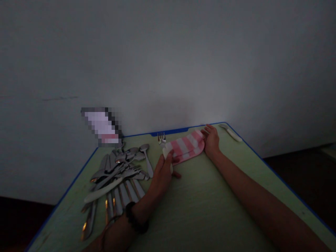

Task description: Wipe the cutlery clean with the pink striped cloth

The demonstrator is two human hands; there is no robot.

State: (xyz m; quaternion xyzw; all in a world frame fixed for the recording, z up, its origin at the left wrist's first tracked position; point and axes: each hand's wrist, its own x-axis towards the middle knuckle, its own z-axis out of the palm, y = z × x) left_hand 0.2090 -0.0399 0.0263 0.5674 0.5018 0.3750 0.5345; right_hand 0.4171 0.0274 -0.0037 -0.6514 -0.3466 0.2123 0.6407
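My left hand (162, 172) is closed around a fork (162, 138) with a white handle, its metal tines pointing away from me. Against that handle lies one end of a pink-and-white striped cloth (187, 146), close to my left fingers. At the cloth's other end, my right hand (211, 142) has its fingers curled on the edge. Part of the fork's handle is hidden by my left fingers. A heap of metal cutlery (123, 168), with spoons, forks and knives, lies left of my left hand.
A white-handled utensil (232, 134) rests at the table's far right corner. The pale green table (210, 210) has a blue edge and stands against a grey wall (168, 63). A pixelated phone-like object (102, 126) leans at the far left corner.
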